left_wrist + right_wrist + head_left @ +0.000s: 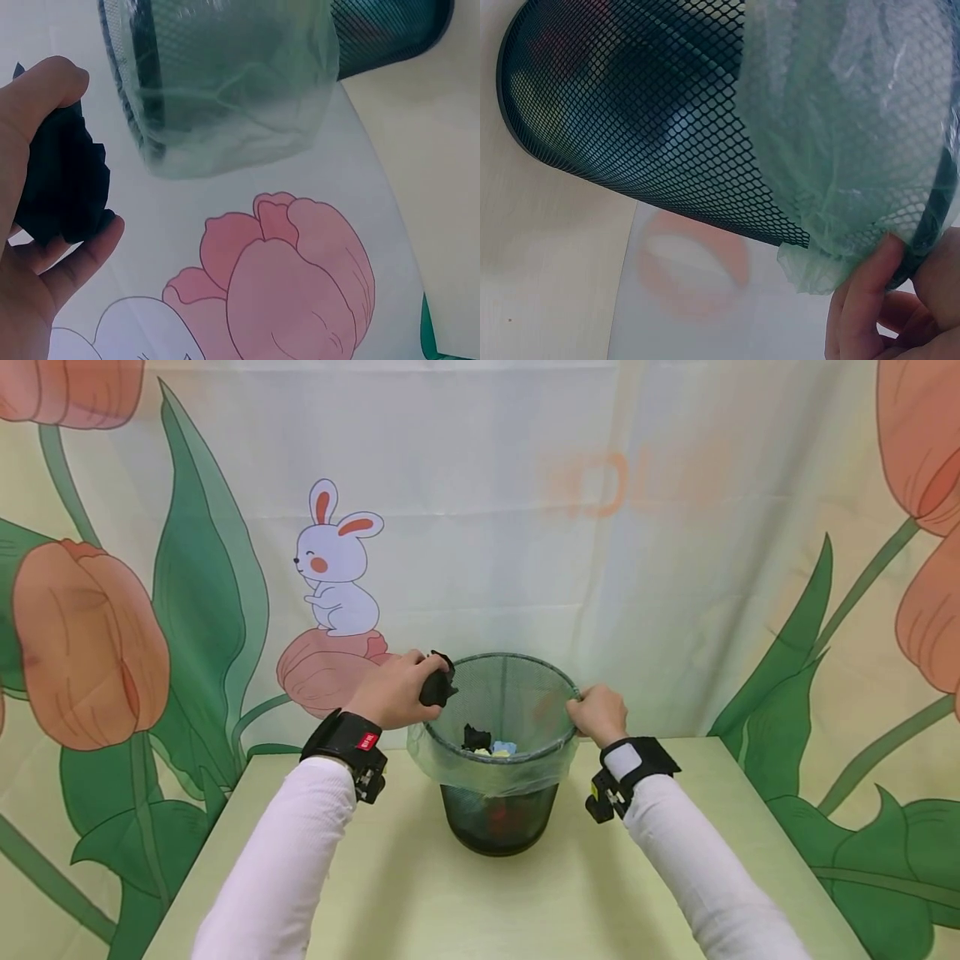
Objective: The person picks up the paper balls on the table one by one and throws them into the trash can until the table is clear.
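Note:
A black mesh waste bin (498,827) stands upright on the table, lined with a thin green plastic bag (487,781) folded over its rim. My left hand (401,689) holds a crumpled piece of black paper (67,172) between thumb and fingers, beside the left side of the rim. With thumb and fingers my right hand (600,714) grips the bin's right rim and the bag edge (810,270). Inside the bin lie a black crumpled piece (476,738), a light blue one (504,747) and something yellow, partly hidden by the front rim.
The pale table (360,893) reaches back to a hanging cloth (480,510) printed with tulips and a rabbit. The cloth hangs close behind the bin. Each wrist carries a strapped black camera (369,781).

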Tool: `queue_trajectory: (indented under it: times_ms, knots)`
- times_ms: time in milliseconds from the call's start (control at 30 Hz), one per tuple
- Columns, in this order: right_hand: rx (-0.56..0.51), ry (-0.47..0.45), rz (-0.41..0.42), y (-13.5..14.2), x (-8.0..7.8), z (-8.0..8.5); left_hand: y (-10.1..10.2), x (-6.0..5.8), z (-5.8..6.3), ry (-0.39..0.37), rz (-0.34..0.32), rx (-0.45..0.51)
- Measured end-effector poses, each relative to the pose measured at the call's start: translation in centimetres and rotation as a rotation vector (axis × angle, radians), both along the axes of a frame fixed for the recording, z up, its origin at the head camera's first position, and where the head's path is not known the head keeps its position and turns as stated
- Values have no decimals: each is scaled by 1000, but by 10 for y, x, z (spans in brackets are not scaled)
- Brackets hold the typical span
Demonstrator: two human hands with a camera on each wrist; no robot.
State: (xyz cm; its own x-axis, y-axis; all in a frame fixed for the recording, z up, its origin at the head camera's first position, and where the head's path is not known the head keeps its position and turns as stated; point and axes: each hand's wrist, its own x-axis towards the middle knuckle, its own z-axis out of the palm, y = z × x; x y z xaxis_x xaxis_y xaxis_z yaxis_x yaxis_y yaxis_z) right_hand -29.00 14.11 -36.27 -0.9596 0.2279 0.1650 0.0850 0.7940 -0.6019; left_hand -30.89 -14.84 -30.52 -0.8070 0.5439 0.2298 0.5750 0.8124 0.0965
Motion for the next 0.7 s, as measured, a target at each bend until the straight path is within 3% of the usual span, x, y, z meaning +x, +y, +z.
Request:
queue_trajectory:
  times_ms: [700]
  knots:
    - [-11, -3, 0, 0, 0, -1, 37, 3, -4, 16, -124, 60]
